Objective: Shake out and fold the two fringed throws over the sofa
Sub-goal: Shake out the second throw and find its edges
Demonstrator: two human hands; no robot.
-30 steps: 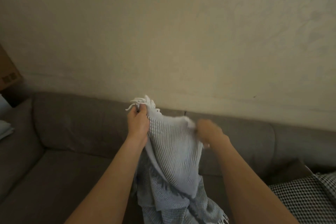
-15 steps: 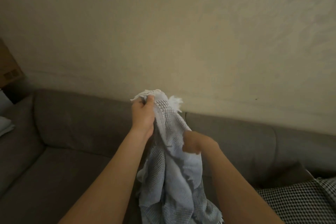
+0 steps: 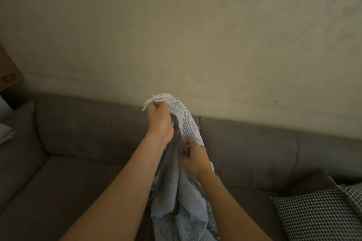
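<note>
At the bottom centre of the frame a pale grey-blue throw (image 3: 172, 191) hangs in loose, bunched folds between two bare forearms. Its waffle weave is plain to see, and its lower part runs off the bottom edge. It is held up in the air in front of the brown sofa (image 3: 88, 129), not lying on it. The right hand (image 3: 195, 159), just right of centre, has its fingers curled into a dark fold of the cloth and grasps it; the hand is slightly blurred. Above it and to the left, the left hand (image 3: 159, 121) is clenched round the top of the throw, with a short white fringe (image 3: 147, 103) sticking out past the fist. The cloth arches over from that fist down to the right hand. A black-and-white checked cushion (image 3: 317, 213) sits in the lower right corner. Behind the sofa's back stands a beige wall (image 3: 195, 35).
</note>
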